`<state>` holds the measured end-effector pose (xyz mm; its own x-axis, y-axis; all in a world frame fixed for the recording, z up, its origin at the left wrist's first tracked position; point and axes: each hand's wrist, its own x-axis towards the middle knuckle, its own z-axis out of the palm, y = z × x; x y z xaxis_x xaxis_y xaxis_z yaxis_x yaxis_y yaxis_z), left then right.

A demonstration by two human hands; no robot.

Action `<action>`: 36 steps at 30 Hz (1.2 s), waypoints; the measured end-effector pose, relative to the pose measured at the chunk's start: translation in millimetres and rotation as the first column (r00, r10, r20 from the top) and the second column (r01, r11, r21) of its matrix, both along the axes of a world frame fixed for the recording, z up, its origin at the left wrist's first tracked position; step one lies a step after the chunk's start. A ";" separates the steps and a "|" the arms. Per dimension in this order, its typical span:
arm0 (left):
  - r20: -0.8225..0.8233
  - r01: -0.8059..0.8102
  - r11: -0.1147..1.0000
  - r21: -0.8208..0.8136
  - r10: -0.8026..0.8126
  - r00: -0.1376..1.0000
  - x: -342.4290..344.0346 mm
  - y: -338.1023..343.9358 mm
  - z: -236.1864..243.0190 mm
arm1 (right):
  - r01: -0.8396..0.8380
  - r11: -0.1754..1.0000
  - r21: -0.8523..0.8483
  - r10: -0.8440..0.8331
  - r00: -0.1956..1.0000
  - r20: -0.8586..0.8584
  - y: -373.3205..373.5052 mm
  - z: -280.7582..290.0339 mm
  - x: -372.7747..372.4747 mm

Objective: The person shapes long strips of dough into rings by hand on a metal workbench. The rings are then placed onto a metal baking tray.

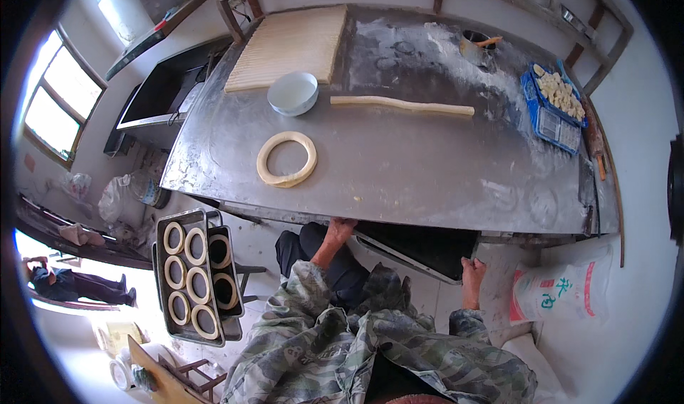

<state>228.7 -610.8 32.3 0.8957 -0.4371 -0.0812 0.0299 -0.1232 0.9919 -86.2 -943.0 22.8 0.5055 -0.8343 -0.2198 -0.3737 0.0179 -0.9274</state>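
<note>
Below the table's near edge, a dark baking tray (420,251) with a pale metal rim sticks partly out from under the tabletop. My left hand (340,231) is closed at its left end, fingers partly hidden by the table edge. At the tray's near right corner my right hand (472,271) is curled round the rim. On the metal table (399,162) lie a dough ring (287,179) at the left and a long dough rope (402,105) farther back. A pale blue bowl (293,94) stands between the ring and a ridged dough sheet (292,48).
Stacked trays of dough rings (189,276) stand left of me. At the table's right are a blue basket with dough pieces (559,94) and a rolling pin (595,137). A pot (477,48) stands at the back. A white sack (559,290) sits by the right wall.
</note>
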 end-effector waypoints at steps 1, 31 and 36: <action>0.005 0.013 0.998 -0.061 -0.013 1.000 0.4 3.0 2.2 | 0.100 0.994 -0.034 -0.097 0.992 0.075 14.1 -2.0 2.9; -0.139 0.022 0.981 0.193 0.005 0.990 -49.2 40.6 102.3 | 0.193 0.976 -0.099 -0.191 0.981 0.030 36.2 29.7 -56.4; -0.014 -0.064 0.977 0.204 0.068 0.998 -67.4 63.6 110.6 | 0.165 0.986 0.021 -0.165 0.986 0.013 73.5 99.5 -30.8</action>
